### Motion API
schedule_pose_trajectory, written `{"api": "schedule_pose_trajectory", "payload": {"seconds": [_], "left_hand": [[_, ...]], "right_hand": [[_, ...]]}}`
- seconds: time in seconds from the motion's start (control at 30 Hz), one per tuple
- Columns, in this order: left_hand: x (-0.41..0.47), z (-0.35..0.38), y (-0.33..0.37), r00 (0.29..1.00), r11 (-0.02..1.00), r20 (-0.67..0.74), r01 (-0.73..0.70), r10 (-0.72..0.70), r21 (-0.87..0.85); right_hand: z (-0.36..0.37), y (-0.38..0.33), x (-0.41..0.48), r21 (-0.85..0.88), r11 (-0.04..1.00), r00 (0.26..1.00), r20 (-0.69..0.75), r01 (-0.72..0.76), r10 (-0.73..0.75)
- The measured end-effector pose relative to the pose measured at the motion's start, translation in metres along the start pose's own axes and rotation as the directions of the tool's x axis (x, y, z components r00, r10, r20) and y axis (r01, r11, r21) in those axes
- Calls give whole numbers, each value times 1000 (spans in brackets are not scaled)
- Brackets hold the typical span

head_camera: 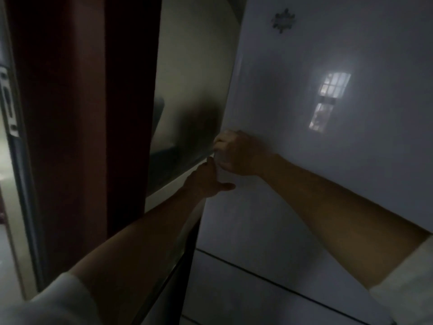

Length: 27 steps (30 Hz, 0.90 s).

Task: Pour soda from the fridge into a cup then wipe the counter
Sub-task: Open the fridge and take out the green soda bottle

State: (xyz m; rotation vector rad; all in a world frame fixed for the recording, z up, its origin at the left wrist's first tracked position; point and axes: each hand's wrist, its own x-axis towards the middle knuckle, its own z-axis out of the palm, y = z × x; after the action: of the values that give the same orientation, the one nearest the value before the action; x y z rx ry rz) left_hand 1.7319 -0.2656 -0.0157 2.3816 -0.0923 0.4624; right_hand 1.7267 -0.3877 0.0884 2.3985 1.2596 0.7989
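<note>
Head view: dim and blurred. The white fridge door (304, 160) fills the right of the scene. Both hands meet at its left edge, touching each other. The right hand (236, 153) curls its fingers round that edge; just below, the left hand (206, 181) appears to pinch the same edge, thumb lying on the front. The soda is not visible, presumably still inside.

The door is stiff, smooth and likely held by a seal, so a steady pull from the edge suits it. A snowflake sticker (283, 19) sits far up the door, and a dark red panel (82, 113) stands to the left.
</note>
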Motion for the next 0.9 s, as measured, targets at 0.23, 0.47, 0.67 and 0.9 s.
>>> {"api": "schedule_pose_trajectory", "payload": {"seconds": [0.23,0.47,0.67,0.9], "left_hand": [[11,7,-5,999,991,13,-39,41,-126],[18,14,-21,997,959,57,-39,57,-282],[20,21,-28,998,940,63,-3,26,-342],[18,21,-26,998,947,61,16,4,-322]], "right_hand": [[10,12,26,-264,953,987,-23,149,-161],[-4,9,49,-528,829,967,249,187,-60],[-1,5,57,-547,817,955,296,182,-14],[1,-1,57,-516,844,958,285,149,5]]}}
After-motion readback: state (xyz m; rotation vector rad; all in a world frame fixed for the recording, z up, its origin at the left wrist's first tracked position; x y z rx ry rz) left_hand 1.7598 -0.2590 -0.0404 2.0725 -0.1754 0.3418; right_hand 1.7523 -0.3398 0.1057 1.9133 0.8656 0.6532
